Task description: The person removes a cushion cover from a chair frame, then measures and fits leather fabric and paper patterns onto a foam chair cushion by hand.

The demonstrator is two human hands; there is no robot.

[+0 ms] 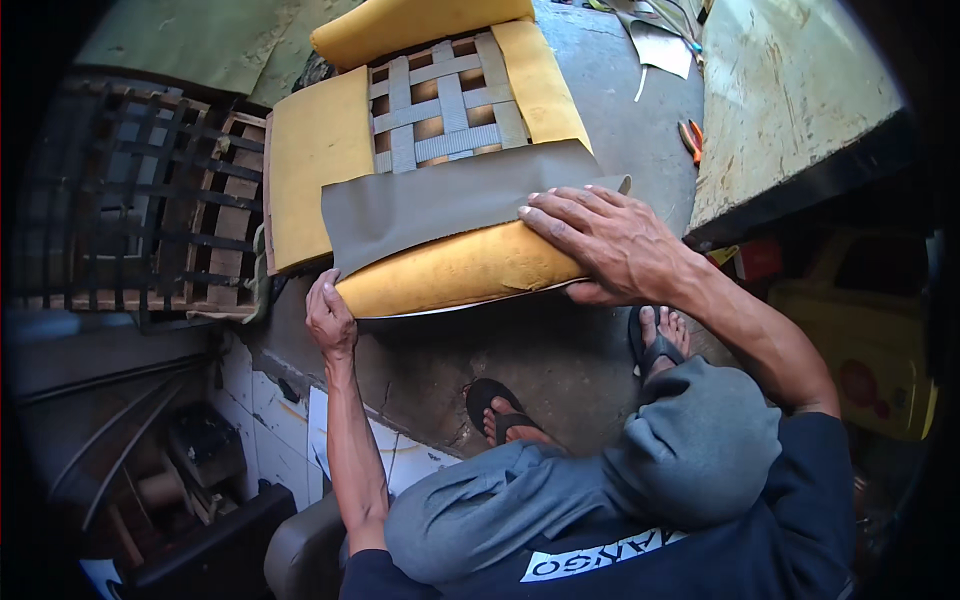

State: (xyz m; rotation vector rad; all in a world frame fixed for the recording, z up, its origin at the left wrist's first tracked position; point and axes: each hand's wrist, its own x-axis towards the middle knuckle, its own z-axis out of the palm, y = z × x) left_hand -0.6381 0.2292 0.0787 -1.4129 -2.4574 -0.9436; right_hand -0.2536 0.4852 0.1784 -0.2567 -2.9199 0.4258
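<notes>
Concrete floor, cracked and grey, fills the middle of the frame in a cluttered workshop where a seated person bends over a chair seat frame [440, 100] padded with yellow foam [460, 268]. A sheet of grey fabric [430, 205] lies draped across the front foam roll at centre, its lower edge hanging just over the curve.

The right hand [610, 245] presses flat on the fabric and foam at centre right, fingers spread and released, gripping nothing. The left hand [330, 315], at centre left, is curled against the near corner of the foam; whether it pinches the fabric edge cannot be told.

Grey woven webbing [440, 95] shows through the open centre of the seat in the upper middle. A second wooden frame with dark straps [150, 200] sits at the left. Pliers with orange handles [690, 138] lie on the floor at upper right, beside a worn table [790, 90]. Sandalled feet [655, 335] rest below the seat.

By appearance the fabric is light, limp and apt to slide on the foam; the foam gives under pressure. The fabric's free edges and corners look like the best places to take hold.
</notes>
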